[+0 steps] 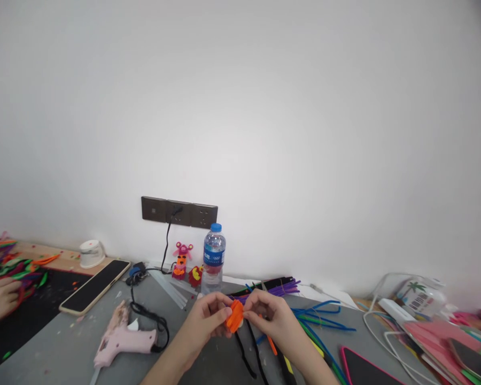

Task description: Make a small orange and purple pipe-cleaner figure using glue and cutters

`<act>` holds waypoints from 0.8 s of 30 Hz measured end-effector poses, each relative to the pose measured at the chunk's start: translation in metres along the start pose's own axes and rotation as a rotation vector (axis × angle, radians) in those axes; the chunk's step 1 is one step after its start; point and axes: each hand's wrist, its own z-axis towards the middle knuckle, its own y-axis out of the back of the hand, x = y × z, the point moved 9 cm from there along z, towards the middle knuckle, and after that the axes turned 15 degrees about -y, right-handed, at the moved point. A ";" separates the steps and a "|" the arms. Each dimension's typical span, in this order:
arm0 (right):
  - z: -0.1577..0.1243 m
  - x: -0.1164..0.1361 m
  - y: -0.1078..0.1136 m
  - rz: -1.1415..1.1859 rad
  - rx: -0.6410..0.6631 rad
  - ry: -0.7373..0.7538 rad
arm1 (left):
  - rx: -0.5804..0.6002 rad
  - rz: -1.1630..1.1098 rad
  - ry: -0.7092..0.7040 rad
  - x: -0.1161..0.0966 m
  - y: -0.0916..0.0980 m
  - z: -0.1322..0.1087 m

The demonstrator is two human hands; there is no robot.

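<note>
An orange piece that looks like bent pipe cleaner (234,316) is up in front of me, over the grey work mat (192,347). My left hand (207,319) grips it from the left between thumb and fingers. From the right, my right hand (271,316) pinches at its edge, with fingertips closed together. A small pale spot shows just below the orange piece; I cannot make out what it is. Black pipe cleaners (244,357) run down below my hands, and whether they join the orange piece cannot be seen. Under my right wrist lies an orange stick-like thing (271,345).
A pink glue gun (124,339) and a phone (96,287) lie at left. Behind my hands stand a water bottle (214,259) and a pipe-cleaner figure (180,262). Blue pipe cleaners (324,315) and a pink-edged device (369,369) are at right. Another person's hand (2,300) is far left.
</note>
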 end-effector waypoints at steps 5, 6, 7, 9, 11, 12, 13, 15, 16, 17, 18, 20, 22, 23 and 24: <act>0.001 0.003 0.003 -0.082 -0.055 0.041 | 0.013 0.073 -0.033 0.001 0.005 0.003; 0.000 0.005 0.004 -0.096 -0.068 0.054 | 0.014 0.086 -0.043 -0.001 0.006 0.003; 0.000 0.007 0.004 -0.105 -0.081 0.067 | 0.012 0.100 -0.056 -0.002 0.007 0.004; -0.002 0.009 0.006 -0.122 -0.111 0.089 | 0.006 0.121 -0.080 -0.006 0.007 0.005; -0.002 0.009 0.007 -0.144 -0.133 0.103 | -0.004 0.134 -0.091 -0.010 0.007 0.005; -0.003 0.009 0.007 -0.155 -0.141 0.109 | -0.011 0.145 -0.093 -0.012 0.007 0.005; -0.003 0.008 0.006 -0.165 -0.146 0.114 | -0.015 0.159 -0.095 -0.013 0.006 0.005; -0.003 0.008 0.005 -0.174 -0.148 0.121 | -0.024 0.182 -0.102 -0.016 0.006 0.004; -0.003 0.008 0.005 -0.176 -0.148 0.122 | -0.030 0.186 -0.104 -0.017 0.006 0.004; -0.003 0.008 0.004 -0.177 -0.148 0.124 | -0.034 0.189 -0.104 -0.017 0.006 0.004; -0.004 0.008 0.004 -0.181 -0.148 0.126 | -0.037 0.188 -0.101 -0.017 0.007 0.004; -0.005 0.010 0.003 -0.194 -0.151 0.133 | -0.041 0.180 -0.093 -0.017 0.007 0.003; -0.005 0.012 0.002 -0.213 -0.155 0.141 | -0.034 0.177 -0.089 -0.017 0.006 0.003; -0.005 0.013 0.002 -0.220 -0.156 0.144 | -0.032 0.178 -0.090 -0.017 0.006 0.003; -0.006 0.014 0.002 -0.226 -0.157 0.146 | -0.029 0.183 -0.093 -0.018 0.006 0.003</act>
